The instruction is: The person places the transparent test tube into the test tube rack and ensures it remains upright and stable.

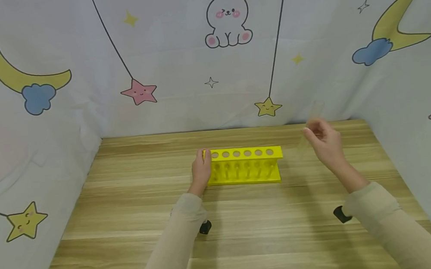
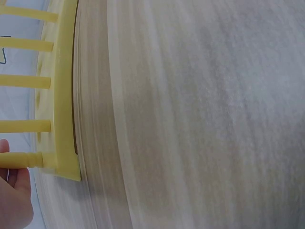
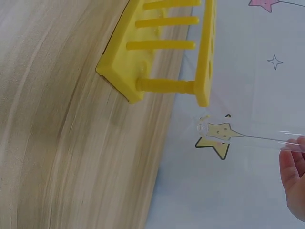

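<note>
A yellow test tube rack point(image 1: 248, 179) stands upright on the table, with a row of round holes along its top bar and pegs rising from its base. My left hand point(image 1: 202, 170) grips the rack's left end. In the left wrist view, the fingers curl around the end post point(image 2: 19, 160). To the right of the rack and raised above the table, my right hand point(image 1: 327, 145) pinches a clear test tube point(image 3: 252, 135). The tube is tilted, its rounded end pointing toward the rack without touching it. In the head view the tube is faint and blurred.
The wood-grain table point(image 1: 249, 244) extends around the rack. A white cloth backdrop point(image 1: 177, 60) printed with stars, moons and a rabbit closes off the back and both sides. Black wrist devices point(image 1: 342, 214) show at the sleeves.
</note>
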A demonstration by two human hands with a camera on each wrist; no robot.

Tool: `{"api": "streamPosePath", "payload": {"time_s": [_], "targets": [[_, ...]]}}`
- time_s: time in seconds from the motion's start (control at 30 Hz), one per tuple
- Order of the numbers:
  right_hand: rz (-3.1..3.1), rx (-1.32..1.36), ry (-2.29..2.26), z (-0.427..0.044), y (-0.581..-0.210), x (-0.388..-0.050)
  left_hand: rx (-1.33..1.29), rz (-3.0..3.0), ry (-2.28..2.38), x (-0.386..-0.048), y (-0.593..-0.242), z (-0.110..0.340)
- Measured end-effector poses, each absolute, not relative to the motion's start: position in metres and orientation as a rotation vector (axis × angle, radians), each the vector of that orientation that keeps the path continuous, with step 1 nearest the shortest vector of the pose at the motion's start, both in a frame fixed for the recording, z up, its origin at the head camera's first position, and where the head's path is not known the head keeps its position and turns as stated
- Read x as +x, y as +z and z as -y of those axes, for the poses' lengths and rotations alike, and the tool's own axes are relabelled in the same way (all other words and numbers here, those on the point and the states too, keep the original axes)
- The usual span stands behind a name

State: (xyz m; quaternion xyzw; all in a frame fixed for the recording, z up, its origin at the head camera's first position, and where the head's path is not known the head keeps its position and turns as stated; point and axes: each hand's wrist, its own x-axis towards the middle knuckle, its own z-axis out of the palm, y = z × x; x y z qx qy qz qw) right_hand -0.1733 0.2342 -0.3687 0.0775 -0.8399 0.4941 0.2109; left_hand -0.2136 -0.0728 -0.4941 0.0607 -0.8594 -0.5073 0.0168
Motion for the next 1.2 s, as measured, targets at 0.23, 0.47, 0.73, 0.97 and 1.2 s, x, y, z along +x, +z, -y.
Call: {"api": "streamPosePath", "payload": {"time_s": [0.23,0.47,0.73,0.97,1.2], "targets": [[2.347,0.221,1.362,-0.238,-0.379,-0.182,0.195,2.652,-1.589,-0.212,-0.494,0.072],[2.324,0.254,1.391,-0.229,-0.367,-0.177,0.193,2.652,-1.584,-0.212,-0.495,0.072],[2.307,0.255,1.42,-0.225,-0.367,-0.183,0.211,2.662,-1.592,-0.213,-0.495,0.072],[2.291,0.3,1.439,-0.218,-0.362,-0.183,0.206,2.669,-1.589,-0.212,-0.494,0.071],[2.359,0.28,1.384,-0.219,-0.377,-0.193,0.197,2.659,-1.559,-0.213,-0.496,0.072]]}}
